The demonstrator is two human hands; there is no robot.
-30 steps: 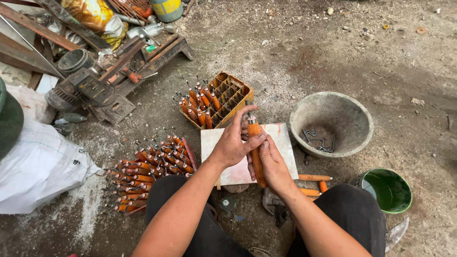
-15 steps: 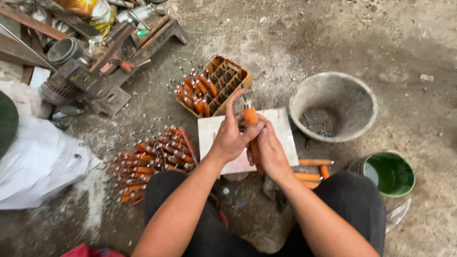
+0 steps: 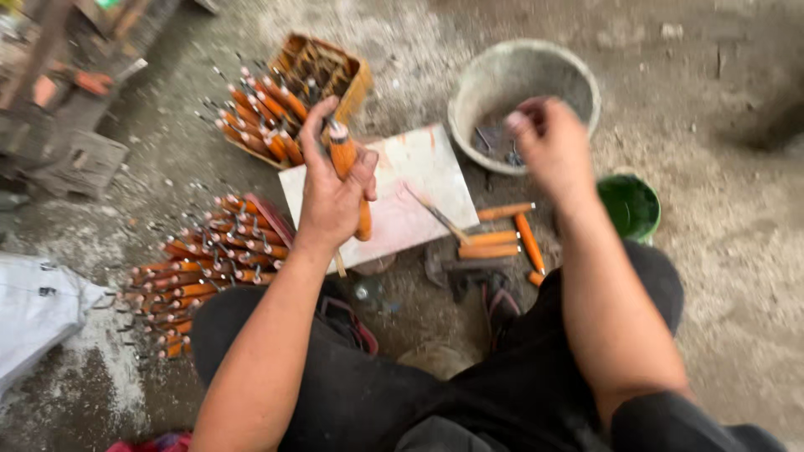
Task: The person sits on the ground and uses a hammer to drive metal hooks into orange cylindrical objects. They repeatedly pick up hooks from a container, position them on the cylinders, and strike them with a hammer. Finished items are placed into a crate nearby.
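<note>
My left hand [image 3: 331, 197] is shut on an orange wooden handle [image 3: 345, 159], held upright over a white board [image 3: 410, 172] on the ground. My right hand [image 3: 548, 146] hovers, blurred, at the near rim of a grey bowl [image 3: 469, 92] with small metal pieces inside. Whether its fingers hold anything is unclear. A thin stick-like tool [image 3: 435, 216] lies on the board. Several loose orange handles [image 3: 502, 238] lie on the ground just past my knees.
A wooden crate [image 3: 335, 71] and a heap [image 3: 209, 264] to the left hold several orange-handled tools with metal tips. A green bowl [image 3: 630, 205] sits right of the loose handles. A white sack [image 3: 38, 310] lies at far left, with scrap wood and metal [image 3: 75, 109] behind.
My right hand has left the handle and moved right and away to the grey bowl. My left hand keeps the handle. The camera has come closer and tilted down.
</note>
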